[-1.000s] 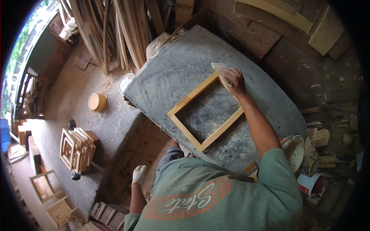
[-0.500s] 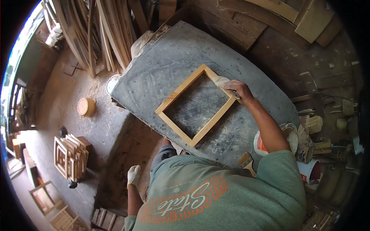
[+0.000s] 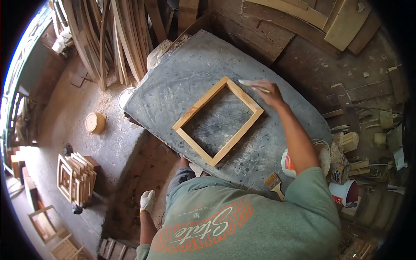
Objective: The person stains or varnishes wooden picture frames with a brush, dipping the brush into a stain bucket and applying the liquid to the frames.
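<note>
My right hand (image 3: 269, 93) is closed around a paintbrush (image 3: 255, 86), seen nearly edge-on with its pale tip pointing left. It is over the grey table (image 3: 160, 99), just beyond the far right side of a rectangular wooden frame (image 3: 195, 107). The frame lies flat on the tabletop, and the brush appears apart from it. My left hand (image 3: 147, 200), in a white glove, hangs low beside my body, away from the table. Its fingers look curled in, with nothing visible in them. A second, wider brush (image 3: 273, 180) rests near the table's right front edge.
White buckets (image 3: 289, 162) stand by my right arm. Long wooden strips (image 3: 125, 39) lean at the back left. On the left floor are a stack of small frames (image 3: 78, 180) and a round tan container (image 3: 95, 123). Boards (image 3: 351, 26) and scraps lie beyond the table.
My right hand has lifted the brush off the frame's right side and moved it slightly up, turning it edge-on. The frame stays in place on the table. My left hand still hangs.
</note>
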`<state>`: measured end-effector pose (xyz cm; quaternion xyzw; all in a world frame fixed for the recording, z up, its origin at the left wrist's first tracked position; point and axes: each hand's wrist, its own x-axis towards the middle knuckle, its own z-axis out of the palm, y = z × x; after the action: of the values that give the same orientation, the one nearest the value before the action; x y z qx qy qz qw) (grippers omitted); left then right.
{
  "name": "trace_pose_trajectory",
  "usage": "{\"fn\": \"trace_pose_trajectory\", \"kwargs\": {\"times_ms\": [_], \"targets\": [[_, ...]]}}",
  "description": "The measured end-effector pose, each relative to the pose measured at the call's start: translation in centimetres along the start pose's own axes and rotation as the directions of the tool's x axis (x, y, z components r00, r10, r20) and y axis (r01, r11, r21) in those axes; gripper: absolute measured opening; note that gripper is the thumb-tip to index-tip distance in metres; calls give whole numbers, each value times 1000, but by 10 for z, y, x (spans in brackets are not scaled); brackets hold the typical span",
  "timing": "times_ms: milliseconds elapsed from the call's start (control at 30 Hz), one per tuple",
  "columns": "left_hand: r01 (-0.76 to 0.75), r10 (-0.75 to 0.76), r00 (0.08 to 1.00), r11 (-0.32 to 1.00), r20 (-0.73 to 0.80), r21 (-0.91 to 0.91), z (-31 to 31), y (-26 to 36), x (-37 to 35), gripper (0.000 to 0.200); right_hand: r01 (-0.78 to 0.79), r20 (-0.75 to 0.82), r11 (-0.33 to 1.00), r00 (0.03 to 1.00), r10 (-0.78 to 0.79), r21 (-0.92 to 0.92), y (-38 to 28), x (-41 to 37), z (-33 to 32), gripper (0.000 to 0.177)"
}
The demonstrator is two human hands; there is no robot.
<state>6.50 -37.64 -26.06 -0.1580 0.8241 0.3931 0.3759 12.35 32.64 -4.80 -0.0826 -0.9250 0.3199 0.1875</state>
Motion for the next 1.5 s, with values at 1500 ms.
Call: {"fn": "trace_pose_trajectory", "kwargs": {"times_ms": [1500], "targets": [[-62, 58, 995, 997, 84, 46, -14, -49, 24, 31, -88, -9, 883, 996, 94, -461, -87, -172, 109, 31]]}}
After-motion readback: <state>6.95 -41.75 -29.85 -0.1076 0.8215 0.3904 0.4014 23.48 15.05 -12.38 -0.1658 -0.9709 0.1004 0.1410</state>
